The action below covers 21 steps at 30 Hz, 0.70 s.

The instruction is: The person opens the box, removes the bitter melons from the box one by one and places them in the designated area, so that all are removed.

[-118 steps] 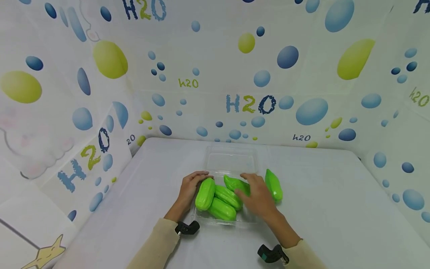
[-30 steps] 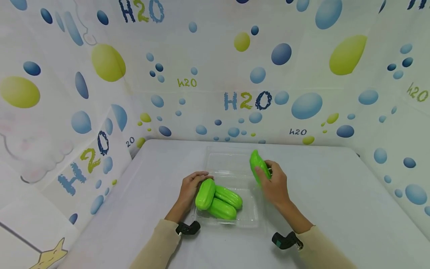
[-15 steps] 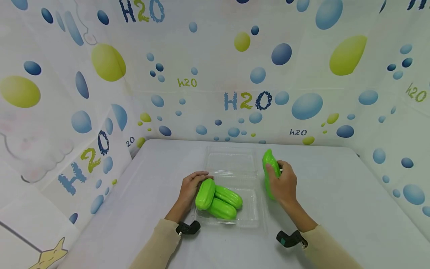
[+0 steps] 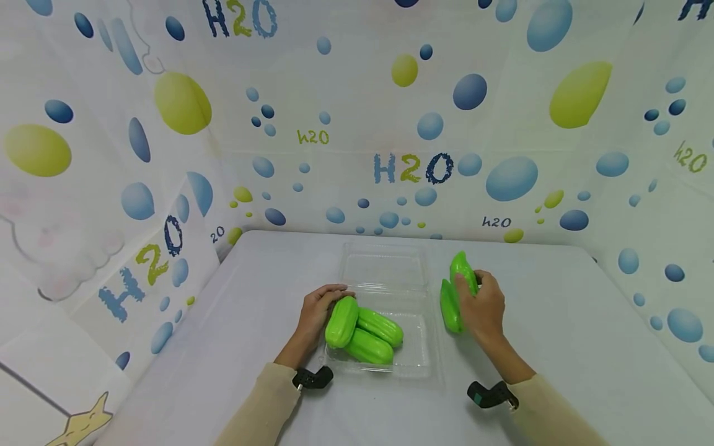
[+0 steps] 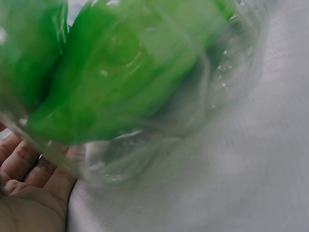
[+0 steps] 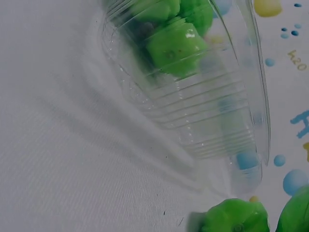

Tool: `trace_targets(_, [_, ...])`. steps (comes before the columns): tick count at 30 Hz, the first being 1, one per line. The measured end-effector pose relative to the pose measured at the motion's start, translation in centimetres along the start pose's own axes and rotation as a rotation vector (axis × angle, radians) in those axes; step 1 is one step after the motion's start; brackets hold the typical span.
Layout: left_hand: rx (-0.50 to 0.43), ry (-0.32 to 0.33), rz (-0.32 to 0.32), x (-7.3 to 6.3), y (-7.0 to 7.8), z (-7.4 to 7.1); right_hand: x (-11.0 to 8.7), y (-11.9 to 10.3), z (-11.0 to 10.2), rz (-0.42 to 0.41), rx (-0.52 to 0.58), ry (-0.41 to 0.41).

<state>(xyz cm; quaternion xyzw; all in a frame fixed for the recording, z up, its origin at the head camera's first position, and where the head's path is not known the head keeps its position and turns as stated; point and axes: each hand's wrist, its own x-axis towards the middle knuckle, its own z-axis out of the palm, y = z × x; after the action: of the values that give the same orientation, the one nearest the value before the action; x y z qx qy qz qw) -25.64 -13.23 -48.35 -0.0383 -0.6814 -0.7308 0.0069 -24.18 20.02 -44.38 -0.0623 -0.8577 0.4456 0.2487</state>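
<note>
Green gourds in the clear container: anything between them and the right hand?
Yes: the loose gourd on the table, then the container's right wall. The right hand holds another gourd. Lid is folded back; nothing visible covers the gourds inside.

Seemingly a makeshift sheeted booth, white-covered worktop (image 4: 558, 322) across lower centre, bubble-printed sheeting (image 4: 357, 80) with H2O lettering (image 4: 414, 168) across the top and both sides.

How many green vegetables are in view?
5. The clear container holds a left one, a back one and a front one. The right hand holds a fourth; a fifth lies beside it on the table. None seems hidden.
</note>
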Motion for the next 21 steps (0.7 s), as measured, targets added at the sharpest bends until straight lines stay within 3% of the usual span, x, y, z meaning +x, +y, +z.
trace_targets(21, [0.026,0.025,-0.004,0.1,-0.1,0.2,0.3,2.0,-1.3,0.071,-0.067,-0.023])
